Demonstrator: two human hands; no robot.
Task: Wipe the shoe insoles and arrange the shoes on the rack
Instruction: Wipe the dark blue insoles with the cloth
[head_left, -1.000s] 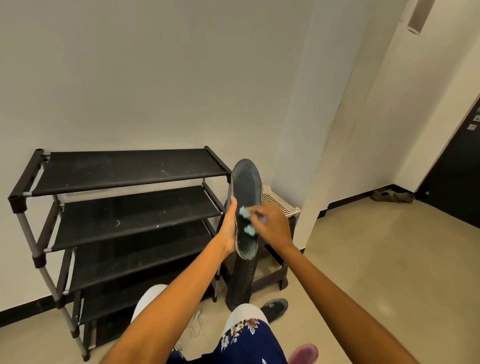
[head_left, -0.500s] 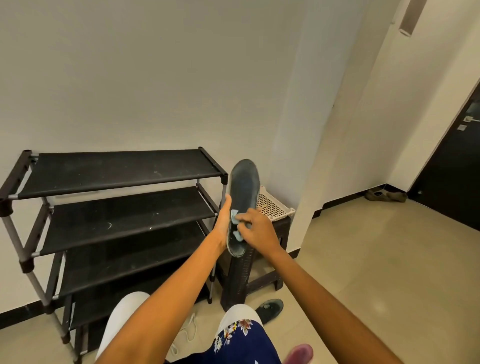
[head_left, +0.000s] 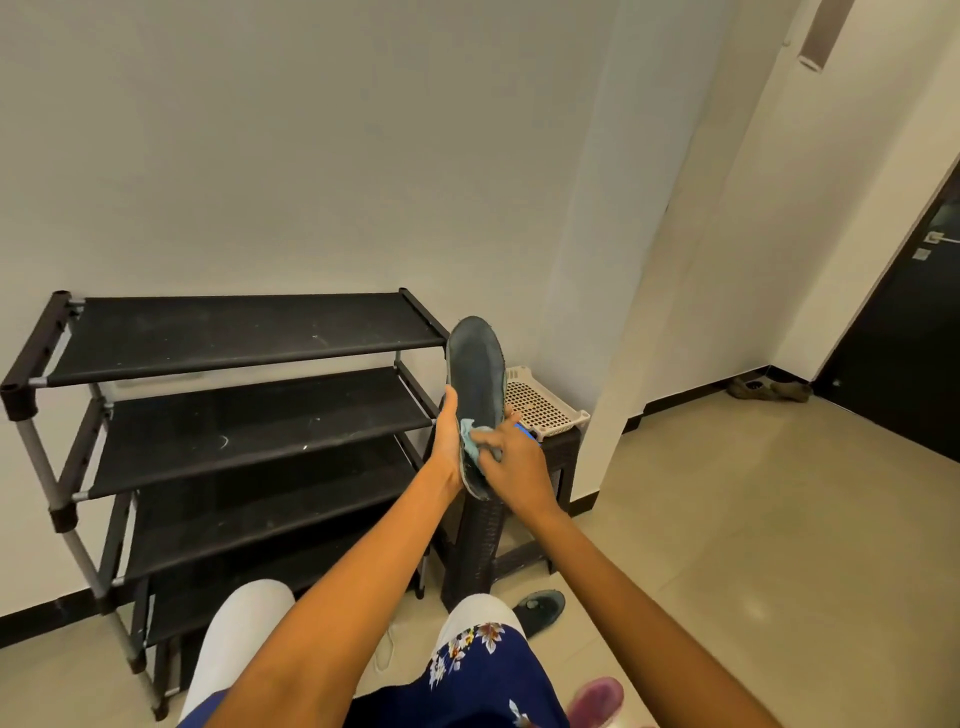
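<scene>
A dark grey-blue insole (head_left: 477, 379) stands upright in front of me. My left hand (head_left: 448, 441) grips its lower left edge from behind. My right hand (head_left: 511, 467) pinches a small light-blue cloth (head_left: 470, 439) and presses it against the insole's lower half. The black shoe rack (head_left: 249, 338) with several bare shelves stands to the left against the wall. A dark shoe (head_left: 540, 610) lies on the floor by my right knee. A white shoe (head_left: 385, 652) shows partly between my knees.
A dark wicker stool (head_left: 556, 467) carries a white perforated tray (head_left: 543, 410) right behind the insole. A pair of brown shoes (head_left: 769, 389) lies by the dark door (head_left: 904, 364) at the far right. A pink slipper (head_left: 597, 699) is at the bottom edge.
My right hand with the cloth has slid down the insole, from its middle toward the heel end. The camera has shifted slightly.
</scene>
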